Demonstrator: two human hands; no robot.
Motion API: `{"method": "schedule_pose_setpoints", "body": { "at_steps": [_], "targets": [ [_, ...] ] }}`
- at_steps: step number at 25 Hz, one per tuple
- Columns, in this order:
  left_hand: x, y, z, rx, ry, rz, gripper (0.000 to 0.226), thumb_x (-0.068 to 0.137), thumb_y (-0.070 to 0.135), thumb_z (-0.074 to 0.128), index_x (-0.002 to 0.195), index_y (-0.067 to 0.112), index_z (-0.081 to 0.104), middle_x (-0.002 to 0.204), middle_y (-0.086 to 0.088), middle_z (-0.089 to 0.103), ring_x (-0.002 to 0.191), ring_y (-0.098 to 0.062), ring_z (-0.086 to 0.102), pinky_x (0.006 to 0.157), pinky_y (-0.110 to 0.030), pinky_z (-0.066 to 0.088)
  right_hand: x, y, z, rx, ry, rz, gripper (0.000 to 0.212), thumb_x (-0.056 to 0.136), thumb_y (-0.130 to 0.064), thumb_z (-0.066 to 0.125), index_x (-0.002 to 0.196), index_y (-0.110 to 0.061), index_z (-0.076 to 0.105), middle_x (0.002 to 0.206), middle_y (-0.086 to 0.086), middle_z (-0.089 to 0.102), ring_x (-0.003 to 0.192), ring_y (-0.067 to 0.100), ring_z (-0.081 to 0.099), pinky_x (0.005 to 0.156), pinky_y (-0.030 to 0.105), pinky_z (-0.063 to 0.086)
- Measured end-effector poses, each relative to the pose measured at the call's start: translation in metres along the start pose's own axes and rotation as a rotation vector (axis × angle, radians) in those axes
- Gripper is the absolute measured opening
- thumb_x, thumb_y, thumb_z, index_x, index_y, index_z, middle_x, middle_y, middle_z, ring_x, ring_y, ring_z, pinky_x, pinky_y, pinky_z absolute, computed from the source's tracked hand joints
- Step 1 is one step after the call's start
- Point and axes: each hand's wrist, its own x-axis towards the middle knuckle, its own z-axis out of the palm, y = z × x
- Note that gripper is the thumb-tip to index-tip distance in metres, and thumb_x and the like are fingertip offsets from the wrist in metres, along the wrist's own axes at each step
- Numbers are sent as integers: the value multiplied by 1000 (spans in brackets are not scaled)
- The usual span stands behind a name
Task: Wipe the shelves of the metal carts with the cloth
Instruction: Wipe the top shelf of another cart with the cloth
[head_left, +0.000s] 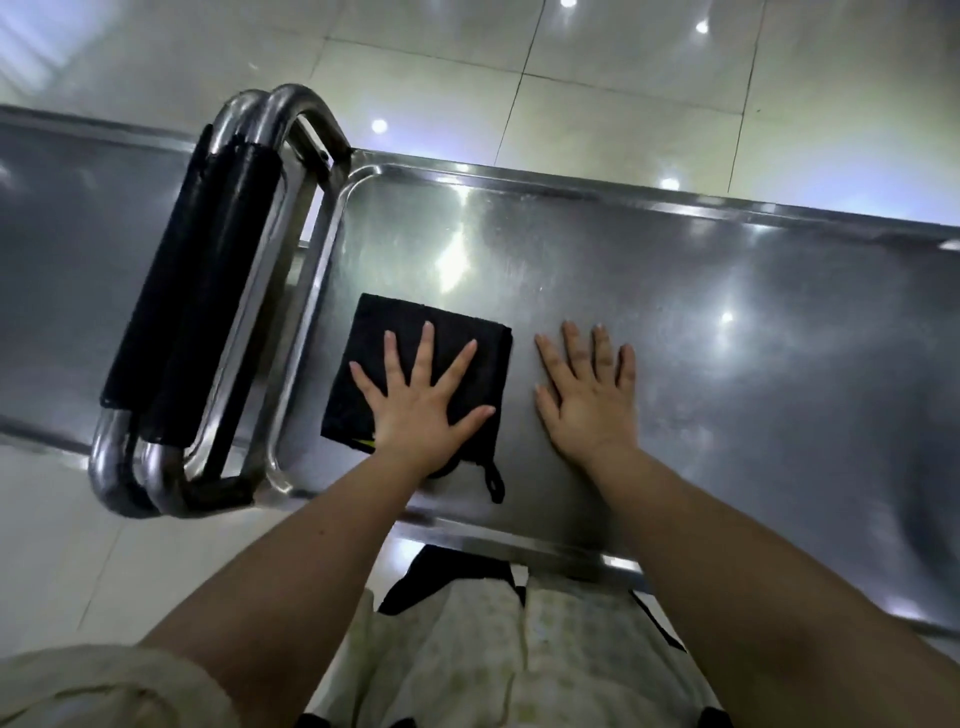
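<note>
Beside the padded handles (208, 301) at the left end of the shelf (727, 322), presses the folded black cloth (400, 325) flat under the left hand (418, 410), fingers (425, 348) splayed wide. Just right of it, rests the right hand (592, 405) flat on bare metal, fingers straight, holding nothing. Probably calls for sweeping rightward along the shelf's long axis, right hand lying in the path.

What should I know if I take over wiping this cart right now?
Left hand: flat, fingers spread, pressing the folded black cloth on the top shelf, near the handle end.
Right hand: flat on the bare shelf beside the cloth, holding nothing.
Done: cannot tell how much has been wiped.
To do: probably wipe rightward along this shelf, then the second cart beyond the handles. Lower shelves are out of view.
</note>
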Motion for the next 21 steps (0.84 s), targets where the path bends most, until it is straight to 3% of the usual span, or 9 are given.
{"method": "schedule_pose_setpoints", "body": {
  "at_steps": [2, 4, 5, 7, 10, 13, 15, 18, 21],
  "targets": [
    [-36, 21, 13, 20, -13, 32, 79, 76, 88, 8, 141, 56, -26, 157, 3, -32, 140, -42, -31, 103, -76, -10, -8, 4, -14, 354, 60, -18, 65, 93, -50, 37, 153, -32, 21, 161, -7, 14, 150, 23, -1, 120, 43, -4],
    [-68, 47, 27, 55, 17, 116, 79, 77, 88, 5, 142, 55, -23, 160, 2, -27, 141, -44, -29, 102, -78, -6, -19, 14, -29, 860, 176, -1, 57, 93, -26, 58, 147, -21, 40, 148, -8, 34, 147, 22, 13, 118, 22, 9],
    [-81, 66, 34, 61, 23, 157, 78, 77, 87, 6, 143, 55, -21, 160, 1, -24, 141, -45, -28, 102, -78, -6, -26, 28, -35, 975, 217, 17, 54, 93, -15, 61, 144, -17, 45, 143, -8, 37, 146, 22, 16, 112, 9, 11],
    [-95, 107, 44, 48, 23, 215, 79, 79, 87, 12, 146, 55, -15, 162, 0, -20, 141, -46, -26, 101, -79, -7, -30, 76, -42, 885, 260, 52, 51, 92, -9, 60, 141, -15, 48, 146, -2, 42, 145, 27, 19, 109, 10, 14],
    [-108, 167, 49, 40, 52, 253, 81, 80, 86, 20, 149, 53, -6, 163, -2, -14, 142, -48, -22, 101, -79, -7, -28, 168, -53, 470, 218, 145, 54, 93, -22, 57, 145, -22, 43, 155, 4, 34, 147, 33, 14, 117, 37, 14],
    [-107, 210, 51, 20, 38, 216, 81, 81, 86, 18, 148, 52, -12, 161, -3, -23, 140, -48, -28, 99, -79, -10, -39, 234, -57, 117, 118, 192, 56, 99, -39, 44, 152, -28, 28, 162, 1, 19, 148, 35, 4, 119, 50, 6],
    [-92, 230, 46, 11, 78, 180, 81, 80, 85, 20, 149, 52, -8, 162, -4, -19, 142, -48, -22, 100, -79, -8, -56, 259, -49, 29, 76, 185, 61, 99, -49, 29, 155, -29, 16, 164, -2, 9, 149, 34, -1, 119, 51, 0],
    [-31, 251, 24, 10, 60, 159, 80, 79, 87, 16, 145, 56, -16, 161, -2, -23, 142, -46, -24, 101, -78, -8, -78, 273, -34, 13, 106, 174, 69, 92, -56, 12, 156, -29, 14, 164, -1, 7, 149, 31, -1, 119, 46, -4],
    [45, 277, -2, -3, 80, 83, 80, 76, 89, 12, 143, 58, -18, 160, 1, -24, 142, -45, -25, 101, -78, -10, -81, 274, -28, 21, 144, 173, 67, 93, -54, 13, 155, -30, 16, 163, -2, 8, 150, 28, -1, 119, 43, -6]
  ]
}}
